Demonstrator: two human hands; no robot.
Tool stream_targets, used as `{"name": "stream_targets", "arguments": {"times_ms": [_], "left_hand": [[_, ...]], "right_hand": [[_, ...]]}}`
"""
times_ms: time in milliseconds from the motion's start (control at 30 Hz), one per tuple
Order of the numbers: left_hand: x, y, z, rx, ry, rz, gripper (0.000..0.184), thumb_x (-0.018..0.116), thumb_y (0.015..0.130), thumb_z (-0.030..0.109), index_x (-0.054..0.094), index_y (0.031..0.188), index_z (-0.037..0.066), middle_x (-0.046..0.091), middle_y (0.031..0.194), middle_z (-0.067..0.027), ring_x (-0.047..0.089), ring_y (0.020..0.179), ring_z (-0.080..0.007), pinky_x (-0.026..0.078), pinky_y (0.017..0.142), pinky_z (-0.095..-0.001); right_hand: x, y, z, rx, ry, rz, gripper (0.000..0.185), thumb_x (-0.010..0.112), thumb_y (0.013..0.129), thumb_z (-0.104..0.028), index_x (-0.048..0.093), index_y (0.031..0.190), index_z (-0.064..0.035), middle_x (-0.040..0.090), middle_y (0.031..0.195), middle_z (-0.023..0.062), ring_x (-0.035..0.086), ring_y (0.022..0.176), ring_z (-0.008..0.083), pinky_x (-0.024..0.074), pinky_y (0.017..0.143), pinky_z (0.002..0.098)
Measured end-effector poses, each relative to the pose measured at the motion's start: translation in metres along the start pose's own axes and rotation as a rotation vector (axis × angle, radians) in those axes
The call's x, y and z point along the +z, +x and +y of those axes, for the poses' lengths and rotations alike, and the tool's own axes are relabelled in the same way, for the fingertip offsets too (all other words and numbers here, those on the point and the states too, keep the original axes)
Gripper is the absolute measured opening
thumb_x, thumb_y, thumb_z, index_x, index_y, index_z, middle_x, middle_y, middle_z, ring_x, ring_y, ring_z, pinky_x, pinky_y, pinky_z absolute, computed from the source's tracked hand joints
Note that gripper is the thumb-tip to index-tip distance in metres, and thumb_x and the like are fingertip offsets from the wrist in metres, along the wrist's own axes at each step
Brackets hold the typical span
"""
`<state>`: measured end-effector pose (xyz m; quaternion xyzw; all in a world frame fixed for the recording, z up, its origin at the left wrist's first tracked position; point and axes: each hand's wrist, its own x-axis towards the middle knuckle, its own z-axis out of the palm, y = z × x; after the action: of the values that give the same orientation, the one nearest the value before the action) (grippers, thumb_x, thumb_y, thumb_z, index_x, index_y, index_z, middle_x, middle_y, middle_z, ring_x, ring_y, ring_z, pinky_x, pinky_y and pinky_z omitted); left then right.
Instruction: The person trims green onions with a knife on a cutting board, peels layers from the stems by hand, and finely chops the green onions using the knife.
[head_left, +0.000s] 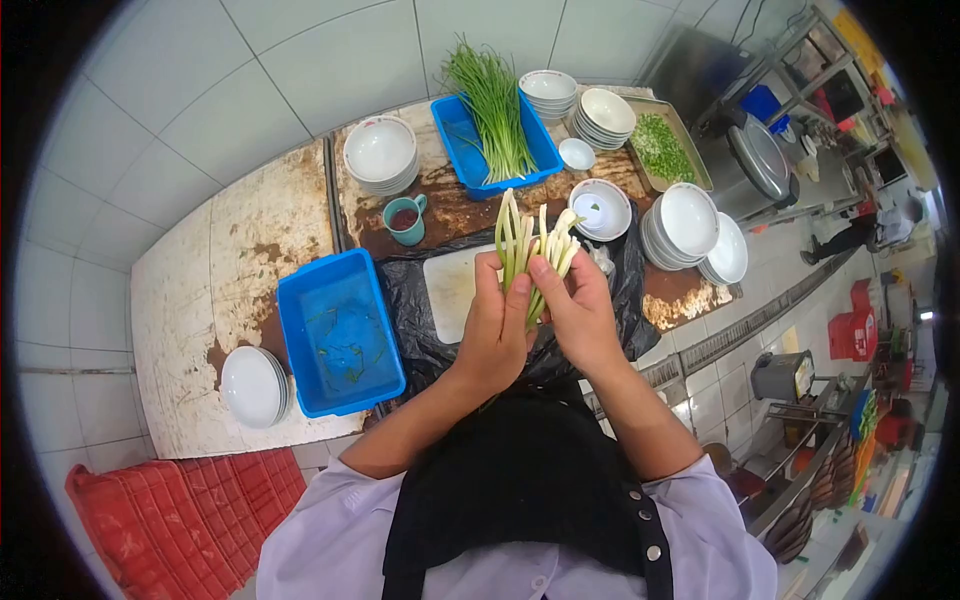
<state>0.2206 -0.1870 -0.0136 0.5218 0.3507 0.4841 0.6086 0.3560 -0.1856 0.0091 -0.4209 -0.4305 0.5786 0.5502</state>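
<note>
A bunch of green onions (513, 232), white ends up, is held between my two hands over the cutting board. My left hand (497, 322) has its fingers wrapped round the left part of the bunch. On the right side, my right hand (580, 305) closes on the stalks, its thumb pressed against them. Under the hands lies a white cutting board (450, 292) on black plastic (405, 320). Behind them, a blue tray (470, 165) holds more long green onions (490, 110). To the left, a larger blue tray (340, 330) contains a few green scraps.
White bowls (380, 155) stand in stacks along the back and right (685, 225). White plates (252, 388) sit at the left. A teal mug (405, 220) and a tray of chopped greens (665, 150) are further back. Red crates (180, 510) stand lower left. Another person (865, 232) is far right.
</note>
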Motion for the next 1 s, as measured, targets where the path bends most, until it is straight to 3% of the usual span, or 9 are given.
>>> {"name": "stream_targets", "arguments": {"times_ms": [100,233,400,467,533,633,767,933,1000], "left_hand": [[0.0,-0.001,-0.008,0.012,0.026,0.007,0.023,0.036,0.123,0.027,0.04,0.136,0.008,0.06,0.094,-0.0067,0.049,0.057,-0.0072,0.039,0.047,-0.0243],[-0.001,-0.005,0.0,-0.081,0.095,-0.005,0.023,0.038,0.122,0.025,0.046,0.134,0.007,0.063,0.098,-0.0082,0.058,0.064,-0.0107,0.045,0.053,-0.0277],[0.0,-0.002,0.002,0.088,0.217,0.048,0.024,0.042,0.121,0.027,0.046,0.126,0.004,0.066,0.08,-0.0127,0.064,0.055,-0.0203,0.049,0.05,-0.0348],[-0.002,-0.002,0.002,0.054,0.232,0.015,0.025,0.042,0.121,0.026,0.047,0.128,0.003,0.066,0.087,-0.0145,0.065,0.066,-0.0222,0.051,0.059,-0.0364],[-0.003,-0.004,0.002,-0.014,0.237,-0.021,0.027,0.041,0.122,0.025,0.05,0.134,0.002,0.065,0.102,-0.0161,0.065,0.088,-0.0229,0.052,0.076,-0.0376],[-0.005,-0.003,-0.011,0.078,0.334,-0.038,0.027,0.04,0.122,0.025,0.05,0.134,0.003,0.066,0.098,-0.0153,0.066,0.084,-0.0246,0.052,0.075,-0.0387],[-0.003,-0.007,0.003,-0.038,0.232,-0.114,0.025,0.038,0.122,0.024,0.048,0.132,0.003,0.064,0.089,-0.0127,0.063,0.07,-0.0206,0.051,0.063,-0.0365],[-0.002,-0.01,0.003,-0.122,0.158,-0.098,0.023,0.036,0.122,0.024,0.045,0.13,0.004,0.061,0.083,-0.009,0.057,0.057,-0.0141,0.046,0.051,-0.0321],[-0.005,-0.008,0.003,-0.121,0.212,-0.114,0.022,0.037,0.122,0.024,0.045,0.13,0.005,0.06,0.081,-0.0081,0.059,0.058,-0.0139,0.046,0.052,-0.0312]], "right_hand": [[0.008,-0.002,0.005,-0.081,-0.059,0.075,0.03,0.06,0.116,-0.026,0.058,0.135,-0.0024,0.07,0.1,0.005,0.07,0.07,0.0099,0.0531,0.045,0.0253],[0.0,-0.006,0.015,0.023,-0.103,0.047,0.032,0.056,0.118,-0.03,0.057,0.135,-0.0038,0.068,0.1,0.0038,0.065,0.067,0.0081,0.0491,0.045,0.0246],[0.004,-0.009,0.018,0.055,-0.046,0.044,0.03,0.05,0.12,-0.031,0.057,0.134,-0.0052,0.066,0.104,0.0019,0.06,0.072,0.0043,0.0467,0.054,0.0223],[0.008,-0.009,0.021,-0.002,-0.039,0.094,0.03,0.048,0.121,-0.031,0.058,0.133,-0.006,0.065,0.104,0.0011,0.058,0.075,0.0032,0.0471,0.059,0.0217],[0.006,-0.009,0.029,-0.071,-0.105,0.14,0.029,0.046,0.122,-0.031,0.058,0.132,-0.0067,0.064,0.103,0.0007,0.057,0.078,0.0027,0.0474,0.063,0.0214],[-0.001,-0.007,0.033,-0.097,-0.103,0.173,0.03,0.043,0.122,-0.033,0.057,0.131,-0.0074,0.063,0.101,0.0009,0.057,0.075,0.0037,0.0467,0.059,0.0217],[0.002,-0.01,0.003,0.074,-0.047,0.141,0.03,0.043,0.122,-0.033,0.054,0.131,-0.007,0.063,0.098,0.002,0.06,0.067,0.0065,0.0442,0.047,0.0233],[0.007,-0.009,0.014,-0.033,-0.157,0.164,0.031,0.046,0.121,-0.035,0.053,0.133,-0.0066,0.063,0.094,0.0027,0.062,0.066,0.0073,0.0447,0.042,0.0256],[0.005,-0.006,0.018,-0.046,-0.192,0.154,0.031,0.048,0.12,-0.035,0.053,0.132,-0.0065,0.063,0.094,0.0026,0.062,0.066,0.0071,0.0464,0.043,0.0258]]}}
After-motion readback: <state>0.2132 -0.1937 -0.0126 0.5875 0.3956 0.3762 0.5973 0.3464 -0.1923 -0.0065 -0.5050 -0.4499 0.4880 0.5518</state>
